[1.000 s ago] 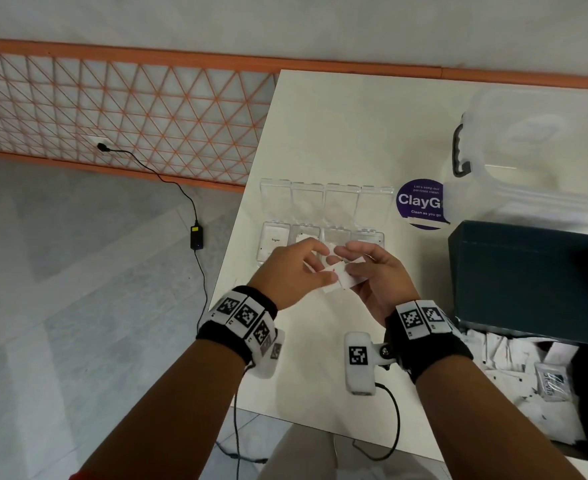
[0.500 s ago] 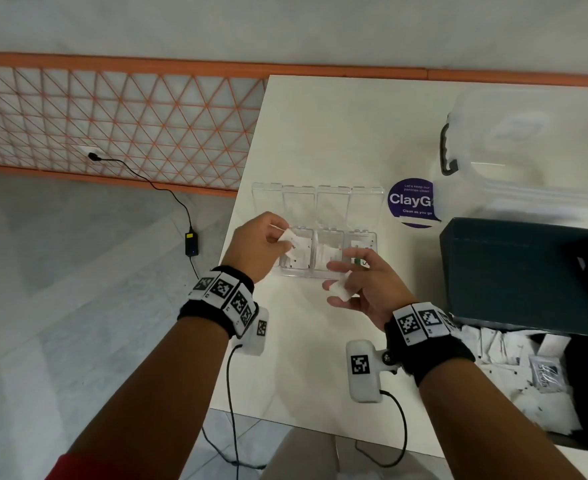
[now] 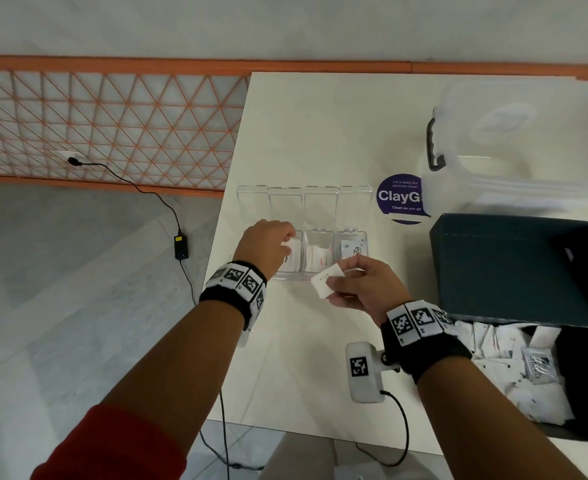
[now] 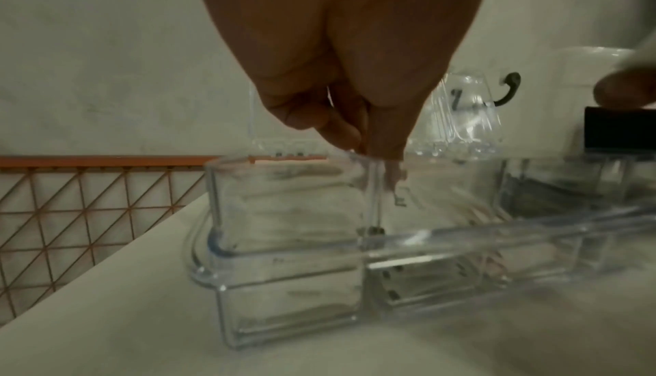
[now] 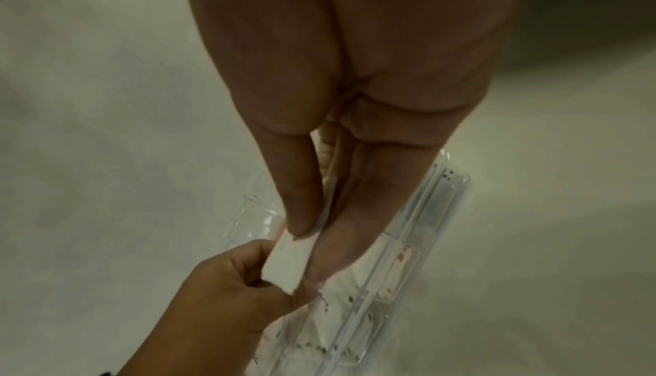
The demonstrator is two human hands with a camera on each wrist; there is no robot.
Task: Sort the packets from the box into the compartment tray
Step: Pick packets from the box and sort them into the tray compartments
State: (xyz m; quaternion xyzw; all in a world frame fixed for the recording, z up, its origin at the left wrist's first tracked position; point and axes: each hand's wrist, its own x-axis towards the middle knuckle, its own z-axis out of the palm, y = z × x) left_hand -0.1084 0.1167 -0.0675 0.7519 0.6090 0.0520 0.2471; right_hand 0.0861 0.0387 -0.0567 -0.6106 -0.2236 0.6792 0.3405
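Note:
The clear compartment tray [image 3: 287, 276] lies on the white table with its lids folded back. My left hand [image 3: 287, 242] hovers over the tray's left end. In the left wrist view its fingertips [image 4: 369, 143] pinch the top of a white packet [image 3: 292, 258] that stands in the second compartment from the left. My right hand [image 3: 337, 274] holds another white packet [image 3: 323, 284] between thumb and fingers, just in front of the tray [image 5: 436, 213]. The third and fourth compartments each hold packets. The dark box [image 3: 514, 271] at the right holds several white packets [image 3: 493, 344].
A clear lidded container [image 3: 514, 147] with a dark handle stands behind the box. A round purple sticker [image 3: 399, 199] lies beside the tray. The table's left edge runs close to the tray. Below it are grey floor, a cable and a power adapter [image 3: 181, 247].
My left hand took a packet away from my right hand, carried it left to the tray and lowered it into the second compartment. My right hand kept its packet and rose slightly toward the tray.

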